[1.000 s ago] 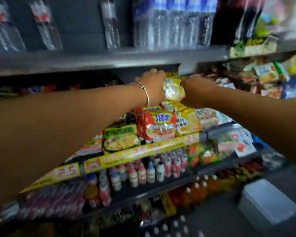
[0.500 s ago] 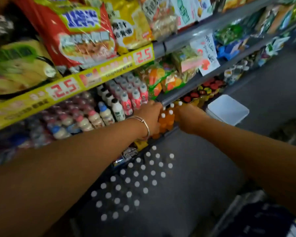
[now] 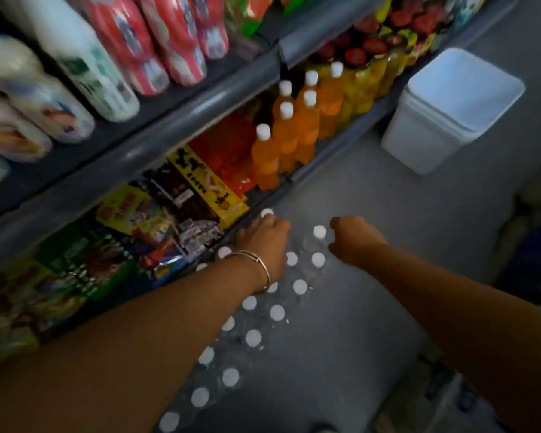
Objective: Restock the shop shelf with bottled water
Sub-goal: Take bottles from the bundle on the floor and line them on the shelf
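My left hand (image 3: 264, 242), with the thin gold bangle (image 3: 256, 267) on its wrist, is curled palm-down over the far end of the block of clear plastic water bottles with white caps (image 3: 253, 337) standing on the grey floor (image 3: 372, 220); the fingers are bent over the caps, one cap showing at my fingertips, but I cannot tell whether they are clamped round a neck. My right hand (image 3: 353, 242) sits just to the right, loosely closed, its fingers beside the white cap of the far-right bottle (image 3: 319, 231), touching or nearly so; a firm grip is not visible. The risk I judge: the bottles stand tightly together, so pulling one up at an angle could tip its neighbours or drag the wrap. A grip on the cap alone might slip. Just beyond my left hand is the low dark grey shelf edge (image 3: 263, 198), with snack packets (image 3: 169, 220) behind it and orange drink bottles (image 3: 281, 142) further right, so a careless lift could knock them. A white bin (image 3: 444, 120) stands far right, well apart.
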A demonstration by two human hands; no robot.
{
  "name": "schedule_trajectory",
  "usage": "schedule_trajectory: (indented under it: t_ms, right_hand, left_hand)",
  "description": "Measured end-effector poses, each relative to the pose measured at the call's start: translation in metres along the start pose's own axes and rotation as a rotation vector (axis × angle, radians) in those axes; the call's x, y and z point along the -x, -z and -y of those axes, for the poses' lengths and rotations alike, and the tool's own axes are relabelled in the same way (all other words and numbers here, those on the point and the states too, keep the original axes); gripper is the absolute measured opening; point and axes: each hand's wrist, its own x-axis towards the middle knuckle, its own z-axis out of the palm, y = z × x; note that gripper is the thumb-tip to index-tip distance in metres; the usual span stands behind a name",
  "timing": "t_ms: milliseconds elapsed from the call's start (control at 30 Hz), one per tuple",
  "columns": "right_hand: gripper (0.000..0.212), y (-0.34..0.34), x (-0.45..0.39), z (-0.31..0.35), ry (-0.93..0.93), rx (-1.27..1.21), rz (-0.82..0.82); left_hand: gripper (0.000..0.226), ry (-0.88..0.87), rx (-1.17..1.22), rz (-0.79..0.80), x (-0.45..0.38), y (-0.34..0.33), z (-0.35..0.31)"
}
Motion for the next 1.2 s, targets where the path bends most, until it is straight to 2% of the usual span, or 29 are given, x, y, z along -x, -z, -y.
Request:
schedule_trajectory:
  t_ms: [100,300,467,567,767,967,1200]
  right_hand:
    - [0.045,-0.047,-0.05,-0.02,-0.068,-0.085,-0.008]
    - [0.078,-0.11,-0.122,-0.044,-0.144,-0.356,-0.023]
    - [0.07,-0.136,-0.159,-0.039,-0.079,-0.563,-0.054]
    - [0.075,-0.142,-0.171,-0.039,-0.075,-0.577,-0.05]
    - [0.064,-0.143,-0.174,-0.042,-0.021,-0.573,-0.11]
    - [0.053,-0.097,-0.135,-0.035,0.062,-0.45,-0.237]
    - [0.054,0.046,-0.041,-0.003,0.27,-0.347,-0.201]
  left_hand:
    - [0.045,-0.012,0.004,-0.01,-0.037,-0.048,0.01]
    - [0.044,-0.031,0.026,-0.11,-0.086,-0.104,0.029]
    - [0.047,-0.082,0.015,-0.12,-0.109,-0.125,0.032]
    - [0.046,-0.092,0.031,-0.149,-0.119,-0.13,0.031]
    - [0.048,-0.074,0.031,-0.152,-0.122,-0.134,0.033]
    - [0.051,-0.046,0.018,-0.106,-0.101,-0.1,0.025]
    - [0.061,0.005,0.015,-0.03,-0.034,0.022,0.0]
